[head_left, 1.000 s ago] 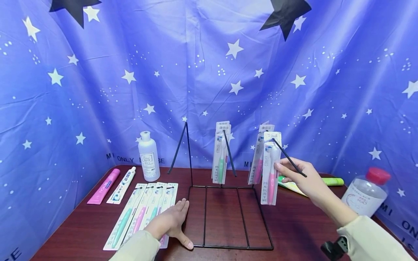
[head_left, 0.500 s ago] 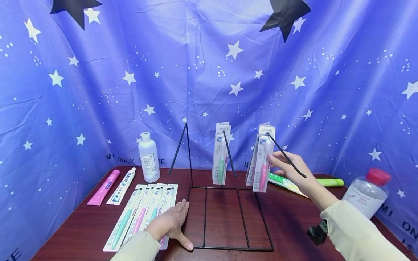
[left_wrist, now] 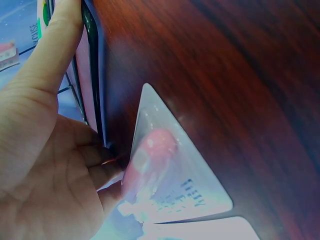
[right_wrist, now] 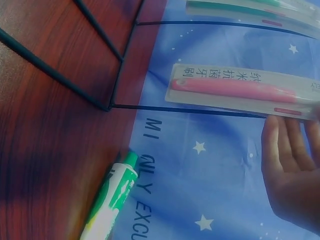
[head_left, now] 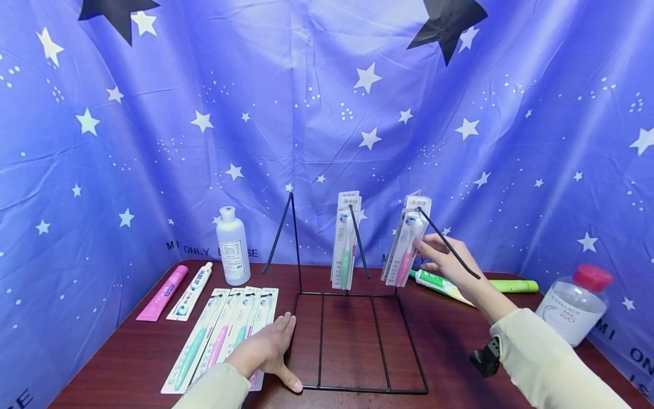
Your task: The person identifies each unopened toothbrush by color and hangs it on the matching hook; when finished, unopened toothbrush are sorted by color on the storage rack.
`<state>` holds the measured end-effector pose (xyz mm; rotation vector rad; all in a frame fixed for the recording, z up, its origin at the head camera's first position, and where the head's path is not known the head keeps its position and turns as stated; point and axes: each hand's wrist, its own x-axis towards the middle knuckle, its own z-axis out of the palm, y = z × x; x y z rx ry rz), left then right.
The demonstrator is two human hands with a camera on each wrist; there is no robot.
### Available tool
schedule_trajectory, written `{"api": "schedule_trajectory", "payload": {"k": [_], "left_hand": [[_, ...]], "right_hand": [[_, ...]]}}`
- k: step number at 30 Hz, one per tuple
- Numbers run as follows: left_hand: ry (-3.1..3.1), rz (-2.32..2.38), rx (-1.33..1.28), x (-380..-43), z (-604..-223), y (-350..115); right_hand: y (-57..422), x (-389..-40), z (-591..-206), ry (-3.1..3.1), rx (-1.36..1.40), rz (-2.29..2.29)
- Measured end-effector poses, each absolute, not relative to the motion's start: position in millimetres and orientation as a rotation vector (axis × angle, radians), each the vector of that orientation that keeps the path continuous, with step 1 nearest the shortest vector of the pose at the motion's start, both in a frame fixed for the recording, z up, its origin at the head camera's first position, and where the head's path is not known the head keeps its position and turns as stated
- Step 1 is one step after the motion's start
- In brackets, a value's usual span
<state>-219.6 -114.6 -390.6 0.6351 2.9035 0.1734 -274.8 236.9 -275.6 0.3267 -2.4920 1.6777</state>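
A packaged pink toothbrush [head_left: 409, 247] hangs tilted on the right hook of a black wire rack [head_left: 378, 341], in front of another pack. My right hand [head_left: 449, 261] pinches its right edge at mid-height, under the hook's arm; in the right wrist view, the fingers [right_wrist: 292, 150] meet the pack's edge. My left hand [head_left: 268, 346] rests with straight fingers along the rack base's left side, thumb at the front corner. Under and beside it, several toothbrush packs [head_left: 206, 341] lie in a row. Green-handled toothbrush packs [head_left: 346, 250] hang on the middle hook.
The rack's left hook [head_left: 278, 233] juts forward. A white bottle [head_left: 233, 247], a pink tube [head_left: 162, 292] and a toothpaste tube [head_left: 190, 291] are at left. Behind the right hand lie a green-and-white tube [head_left: 441, 284] and a lime tube [head_left: 513, 285]; a red-capped bottle [head_left: 572, 307] stands right.
My right hand has moved the pink toothbrush pack back and left along the right hook, up to the pack behind it. The left hand stays in place.
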Motion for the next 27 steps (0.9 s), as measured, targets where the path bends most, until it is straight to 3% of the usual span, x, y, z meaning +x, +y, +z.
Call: {"api": "schedule_trajectory", "payload": {"k": [11, 27], "left_hand": [[2.906, 0.183, 0.644, -220, -391, -116], [2.901, 0.177, 0.633, -220, -389, -115]], "right_hand": [[248, -255, -292, -2.51, 0.405, 1.456], [266, -214, -350, -2.737, 0.379, 1.286]]}}
